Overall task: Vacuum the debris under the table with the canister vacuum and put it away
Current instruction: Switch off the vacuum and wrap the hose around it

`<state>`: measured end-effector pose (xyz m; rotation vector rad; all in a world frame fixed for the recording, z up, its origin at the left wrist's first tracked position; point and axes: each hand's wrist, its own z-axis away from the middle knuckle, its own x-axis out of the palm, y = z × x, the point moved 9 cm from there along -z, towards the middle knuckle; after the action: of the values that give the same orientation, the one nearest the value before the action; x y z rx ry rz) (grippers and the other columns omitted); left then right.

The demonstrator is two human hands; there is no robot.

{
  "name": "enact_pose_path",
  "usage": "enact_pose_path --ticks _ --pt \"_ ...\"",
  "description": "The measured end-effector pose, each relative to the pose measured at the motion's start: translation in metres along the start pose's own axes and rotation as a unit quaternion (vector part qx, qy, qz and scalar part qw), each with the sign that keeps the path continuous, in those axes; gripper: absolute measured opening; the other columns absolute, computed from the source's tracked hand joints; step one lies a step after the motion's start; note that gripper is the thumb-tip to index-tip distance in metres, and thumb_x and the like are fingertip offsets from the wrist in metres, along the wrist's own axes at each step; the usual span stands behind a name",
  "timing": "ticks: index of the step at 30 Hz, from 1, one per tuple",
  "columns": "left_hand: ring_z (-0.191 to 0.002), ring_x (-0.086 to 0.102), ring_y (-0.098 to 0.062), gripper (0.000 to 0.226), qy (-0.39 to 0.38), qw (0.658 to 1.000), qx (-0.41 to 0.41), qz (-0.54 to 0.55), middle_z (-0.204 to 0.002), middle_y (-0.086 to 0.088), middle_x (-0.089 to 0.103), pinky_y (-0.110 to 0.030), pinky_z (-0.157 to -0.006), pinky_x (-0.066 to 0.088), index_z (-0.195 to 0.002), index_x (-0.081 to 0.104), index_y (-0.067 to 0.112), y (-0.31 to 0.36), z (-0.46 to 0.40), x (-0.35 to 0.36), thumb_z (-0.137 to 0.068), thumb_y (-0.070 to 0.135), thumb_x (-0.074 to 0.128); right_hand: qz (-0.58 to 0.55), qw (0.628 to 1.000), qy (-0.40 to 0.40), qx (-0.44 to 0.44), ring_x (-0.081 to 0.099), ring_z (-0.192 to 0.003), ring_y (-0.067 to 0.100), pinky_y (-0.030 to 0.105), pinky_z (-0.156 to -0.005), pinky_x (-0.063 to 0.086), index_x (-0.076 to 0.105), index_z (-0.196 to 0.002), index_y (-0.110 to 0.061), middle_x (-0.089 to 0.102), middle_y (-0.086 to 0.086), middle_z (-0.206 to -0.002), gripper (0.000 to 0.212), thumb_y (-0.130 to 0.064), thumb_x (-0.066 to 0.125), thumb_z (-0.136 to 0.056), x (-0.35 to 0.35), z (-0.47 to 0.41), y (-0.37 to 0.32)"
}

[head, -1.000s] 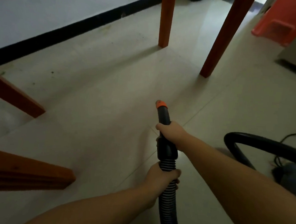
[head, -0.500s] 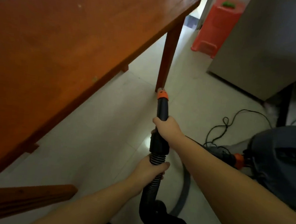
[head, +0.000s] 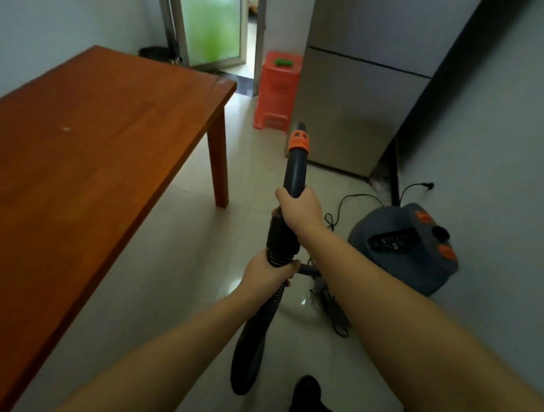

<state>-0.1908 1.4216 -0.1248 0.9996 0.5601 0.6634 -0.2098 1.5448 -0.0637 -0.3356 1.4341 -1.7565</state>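
Observation:
I hold the black vacuum hose handle (head: 295, 172), with its orange collar and open tip pointing up and away from me. My right hand (head: 299, 207) is shut around the handle's upper part. My left hand (head: 268, 274) grips the ribbed hose (head: 256, 332) just below the cuff. The grey canister vacuum (head: 405, 246) with orange buttons sits on the floor to the right, against the wall. The brown wooden table (head: 86, 150) fills the left side, seen from above.
A grey fridge (head: 360, 96) stands ahead on the right, with a red plastic stool (head: 276, 91) beside it. A black power cord (head: 353, 201) trails over the tiles near the canister. A glass door (head: 215, 21) stands open at the far end. My shoe (head: 307, 396) shows below.
My view has risen from under the table to above it. The hose tip has lifted off the floor level and now points up towards the fridge; both hands kept their grip.

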Motion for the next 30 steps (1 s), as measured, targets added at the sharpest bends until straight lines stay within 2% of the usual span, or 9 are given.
enact_pose_path --ticks 4,7,9,11,16,20,22,26,30 --pt "-0.068 0.062 -0.016 0.018 -0.015 0.997 0.053 -0.048 -0.077 -0.004 0.063 -0.024 -0.059 0.048 -0.095 0.054 0.019 0.036 -0.007 0.059 -0.083 0.018 0.067 -0.011 0.999 0.037 -0.009 0.062 -0.068 0.014 0.025 -0.054 0.043 0.043 -0.113 -0.016 0.066 0.014 -0.101 0.029 -0.026 0.057 -0.09 -0.073 -0.007 -0.003" --pt "-0.076 0.063 -0.026 0.016 -0.019 0.994 0.054 -0.092 -0.079 -0.008 0.062 -0.033 -0.068 0.052 -0.092 0.054 0.017 0.042 -0.022 0.115 -0.081 0.018 0.066 -0.014 0.999 0.044 0.011 0.061 -0.064 0.012 0.025 -0.052 0.042 0.046 -0.117 -0.012 0.068 0.015 -0.1 0.032 -0.026 0.057 -0.091 -0.126 -0.025 0.02" --pt "-0.074 0.062 -0.025 0.016 -0.02 0.994 0.052 -0.096 -0.076 -0.005 0.061 -0.035 -0.068 0.052 -0.085 0.052 0.021 0.042 -0.037 0.157 -0.08 0.019 0.067 -0.016 0.999 0.04 0.019 0.062 -0.065 0.015 0.028 -0.055 0.047 0.047 -0.119 -0.011 0.069 0.015 -0.098 0.034 -0.026 0.057 -0.091 -0.164 -0.045 0.039" --pt "-0.071 0.061 -0.024 0.017 -0.015 0.993 0.048 -0.103 -0.071 -0.002 0.059 -0.031 -0.062 0.049 -0.08 0.051 0.024 0.042 -0.053 0.202 -0.079 0.018 0.066 -0.03 0.999 0.029 0.023 0.064 -0.069 0.019 0.037 -0.068 0.055 0.046 -0.117 -0.012 0.068 0.014 -0.091 0.031 -0.025 0.057 -0.091 -0.203 -0.067 0.059" --pt "-0.066 0.058 -0.018 0.016 -0.012 0.991 0.02 -0.131 -0.07 -0.002 0.057 -0.028 -0.058 0.047 -0.089 0.051 0.02 0.052 -0.083 0.319 -0.078 0.018 0.063 -0.054 0.997 0.008 0.062 0.068 -0.084 0.029 0.046 -0.086 0.056 0.047 -0.115 -0.015 0.068 0.012 -0.088 0.031 -0.029 0.06 -0.09 -0.308 -0.117 0.114" --pt "-0.074 0.062 -0.019 0.025 0.001 0.988 0.01 -0.153 -0.075 0.0 0.059 -0.035 -0.067 0.054 -0.099 0.051 0.022 0.058 -0.105 0.37 -0.079 0.023 0.064 -0.078 0.989 -0.094 0.083 0.068 -0.091 0.028 0.044 -0.089 0.054 0.048 -0.121 -0.017 0.07 0.014 -0.098 0.036 -0.041 0.054 -0.094 -0.355 -0.151 0.139" --pt "-0.075 0.063 -0.02 0.024 0.015 0.989 -0.002 -0.15 -0.076 -0.001 0.06 -0.038 -0.069 0.054 -0.097 0.052 0.023 0.052 -0.118 0.376 -0.078 0.023 0.066 -0.063 0.988 -0.102 0.099 0.066 -0.097 0.025 0.04 -0.086 0.054 0.053 -0.117 -0.017 0.066 0.012 -0.105 0.034 -0.044 0.044 -0.098 -0.38 -0.17 0.157" --pt "-0.064 0.057 -0.013 0.017 0.067 0.987 -0.037 -0.145 -0.071 -0.002 0.058 -0.025 -0.057 0.046 -0.089 0.051 0.02 0.032 -0.141 0.372 -0.08 0.016 0.065 -0.058 0.965 0.015 0.255 0.061 -0.072 0.021 0.032 -0.059 0.051 0.052 -0.113 -0.006 0.064 0.015 -0.095 0.028 -0.029 0.041 -0.101 -0.455 -0.207 0.25" --pt "-0.063 0.056 -0.014 0.017 0.101 0.986 -0.059 -0.121 -0.07 -0.002 0.056 -0.022 -0.054 0.042 -0.092 0.051 0.02 0.017 -0.164 0.384 -0.081 0.016 0.064 -0.012 0.926 -0.018 0.376 0.055 -0.065 0.025 0.035 -0.057 0.047 0.048 -0.102 -0.002 0.056 0.021 -0.094 0.033 -0.034 0.039 -0.102 -0.455 -0.219 0.331"
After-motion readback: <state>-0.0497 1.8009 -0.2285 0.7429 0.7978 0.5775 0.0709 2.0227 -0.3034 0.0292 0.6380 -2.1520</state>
